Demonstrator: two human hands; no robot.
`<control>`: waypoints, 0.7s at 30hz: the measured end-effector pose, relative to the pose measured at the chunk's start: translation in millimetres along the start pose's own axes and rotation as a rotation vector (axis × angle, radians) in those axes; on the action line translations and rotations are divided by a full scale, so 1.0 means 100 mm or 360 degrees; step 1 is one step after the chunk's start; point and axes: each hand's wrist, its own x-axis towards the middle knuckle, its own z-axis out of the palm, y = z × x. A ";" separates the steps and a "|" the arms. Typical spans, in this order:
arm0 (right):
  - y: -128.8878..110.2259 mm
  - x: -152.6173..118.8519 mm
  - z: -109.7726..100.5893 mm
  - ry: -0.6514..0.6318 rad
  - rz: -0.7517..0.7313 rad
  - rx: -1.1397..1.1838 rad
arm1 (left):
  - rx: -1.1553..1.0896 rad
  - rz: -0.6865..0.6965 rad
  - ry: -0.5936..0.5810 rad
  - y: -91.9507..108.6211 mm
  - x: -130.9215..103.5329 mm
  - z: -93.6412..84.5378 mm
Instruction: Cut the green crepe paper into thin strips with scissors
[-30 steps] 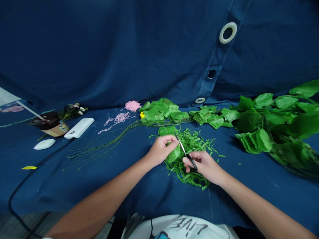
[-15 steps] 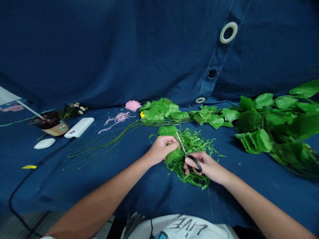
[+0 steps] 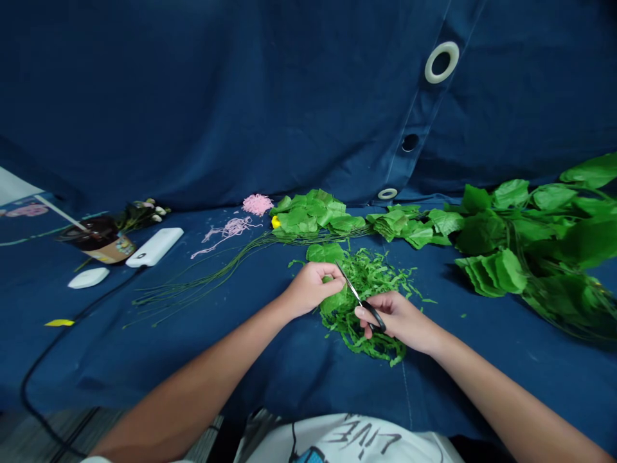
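Note:
My left hand pinches a green leaf, which hangs below its fingertips. In my right hand is a pair of scissors with black handles. The blades point up and left, close to the left fingertips and the leaf, and look nearly closed. Beneath both hands spreads a heap of shredded green strips. Just behind the left hand lies another green leaf. Part of the held leaf is covered by my fingers.
Green leaves on thin stems run along the back. A larger leafy bunch fills the right. Pink shreds, a white device with a black cable, a dark cup and a yellow scrap lie left.
The scissor blades have come together from a slightly spread position, and the right hand has shifted a little. My left hand keeps its pinch on the leaf.

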 end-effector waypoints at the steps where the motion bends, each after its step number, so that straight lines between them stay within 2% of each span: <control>1: 0.00 0.00 0.00 0.0010 -0.0006 0.0000 | 0.0006 -0.0003 0.0002 0.00 0.00 0.00; 10: 0.03 0.04 0.02 0.0101 -0.0021 0.0045 | -0.0142 -0.0061 0.0056 0.03 -0.01 0.01; 15: -0.05 0.02 0.03 0.0024 -0.0093 0.0123 | -0.0324 -0.0083 0.0022 0.07 -0.02 0.03; 21: -0.11 -0.01 0.02 -0.0088 -0.0086 0.0033 | -0.0479 -0.0173 -0.0056 0.04 -0.03 0.02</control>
